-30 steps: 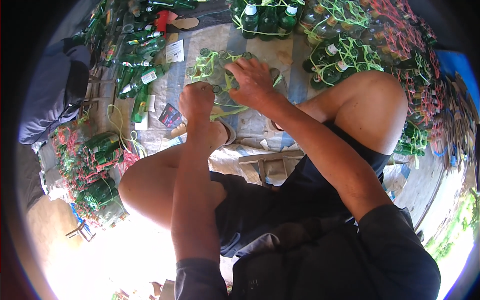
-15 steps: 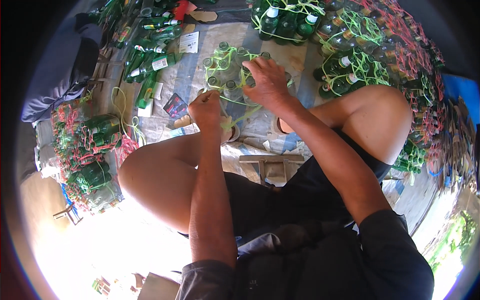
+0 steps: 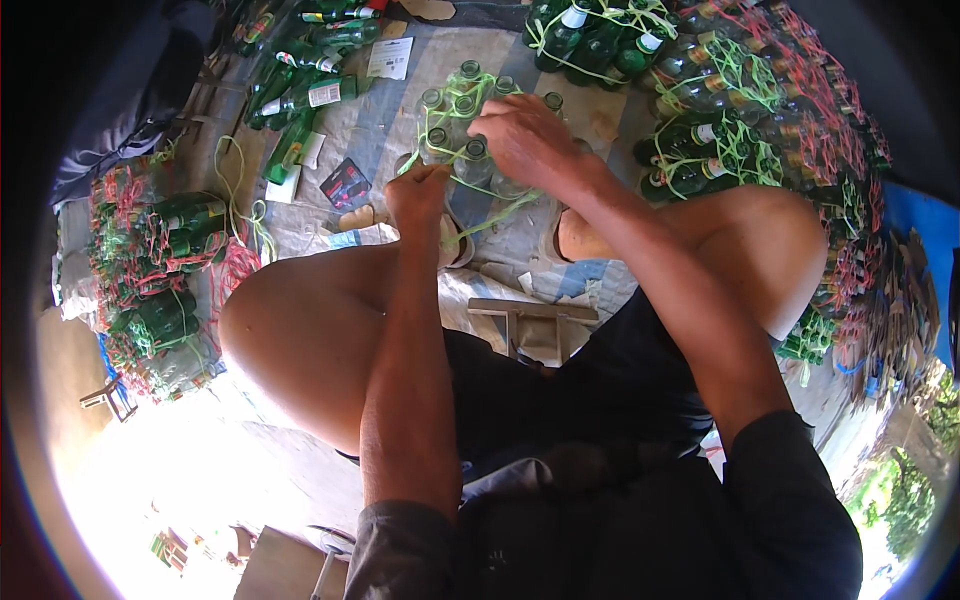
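A cluster of upright clear glass bottles [image 3: 436, 145] stands on the ground in front of me, with light green plastic twine [image 3: 505, 213] looped around and between the necks. My left hand [image 3: 417, 200] is closed in a pinch on the twine at the near left side of the cluster. Above the bottle necks on the right, my right hand [image 3: 530, 142] has its fingers curled together. What those fingers hold is hidden under the hand. A loose twine end trails from the near side of the bottles toward my feet.
Tied bundles of green bottles [image 3: 700, 150] are stacked on the right, with red-twined ones behind. Loose green bottles [image 3: 300, 95] lie at the far left beside a white card [image 3: 390, 58]. More tied bottles [image 3: 190, 225] stand at left. A small wooden stool [image 3: 533, 312] sits between my legs.
My right hand has shifted slightly left and its fingers have drawn in more over the necks. The left hand stays pinched near the bottles. The whole view has shifted a little.
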Available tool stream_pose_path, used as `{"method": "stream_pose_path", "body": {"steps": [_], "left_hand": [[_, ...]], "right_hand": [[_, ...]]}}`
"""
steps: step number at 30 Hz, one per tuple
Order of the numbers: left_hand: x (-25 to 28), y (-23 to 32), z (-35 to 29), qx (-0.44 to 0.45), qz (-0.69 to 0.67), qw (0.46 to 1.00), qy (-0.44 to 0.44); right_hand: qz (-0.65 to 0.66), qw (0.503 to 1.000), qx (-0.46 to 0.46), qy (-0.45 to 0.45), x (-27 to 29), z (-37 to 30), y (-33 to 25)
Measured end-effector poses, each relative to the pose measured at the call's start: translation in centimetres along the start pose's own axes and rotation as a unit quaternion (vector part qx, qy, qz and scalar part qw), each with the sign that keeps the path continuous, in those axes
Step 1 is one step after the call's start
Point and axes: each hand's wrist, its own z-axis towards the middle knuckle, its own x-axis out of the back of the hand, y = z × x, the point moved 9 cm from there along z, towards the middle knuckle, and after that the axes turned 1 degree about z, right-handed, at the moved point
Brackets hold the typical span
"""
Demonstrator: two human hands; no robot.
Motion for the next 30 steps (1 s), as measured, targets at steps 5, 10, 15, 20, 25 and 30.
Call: {"method": "stream_pose_path", "body": {"steps": [5, 10, 15, 20, 25, 30], "left_hand": [[-0.8, 0.2, 0.1, -0.004, 0.007, 1.0, 0.008], [-1.1, 0.3, 0.6, -0.032, 0.0, 0.999, 0.03], [-1.7, -0.5, 0.7, -0.019, -0.045, 0.998, 0.038], [-2.7, -1.3, 1.9, -0.027, -0.043, 0.998, 0.03], [-3.0, -1.5, 1.8, -0.026, -0.048, 0.997, 0.045], [-2.6, -0.8, 1.5, -0.009, -0.039, 0.998, 0.055]], "right_hand": [[-0.006, 0.987, -0.043, -0.152, -2.9, 1.7, 1.0], [0.048, 0.947, -0.125, -0.292, -5.1, 2.2, 1.9], [0.062, 0.93, -0.144, -0.332, -5.2, 2.1, 1.4], [0.032, 0.913, -0.153, -0.376, -5.7, 2.0, 1.4], [0.017, 0.919, -0.133, -0.371, -5.8, 2.2, 1.5], [0.015, 0.939, -0.077, -0.335, -4.5, 2.7, 0.6]]}}
